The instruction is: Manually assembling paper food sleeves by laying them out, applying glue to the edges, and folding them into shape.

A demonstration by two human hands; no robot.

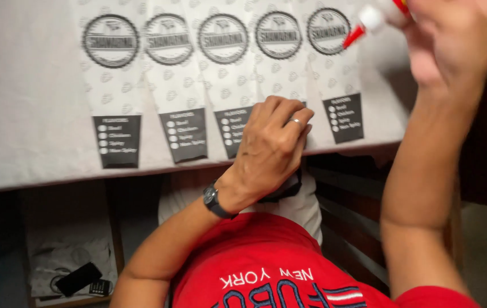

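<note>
Several flat white paper sleeves (172,85) lie side by side on a white table (21,114), each with a round dark emblem at the far end and a dark panel at the near end. My left hand (272,145) rests with fingers curled on the near end of one sleeve, a ring on one finger and a dark watch on the wrist. My right hand (454,34) is raised at the top right, gripping a white glue bottle (372,20) with a red nozzle that points down toward the rightmost sleeve (334,74).
The table's near edge runs across the middle of the view. Below it on the left, a shelf holds a dark phone (78,278) and crumpled white plastic. I wear a red shirt. Dark wooden slats stand under the table at the right.
</note>
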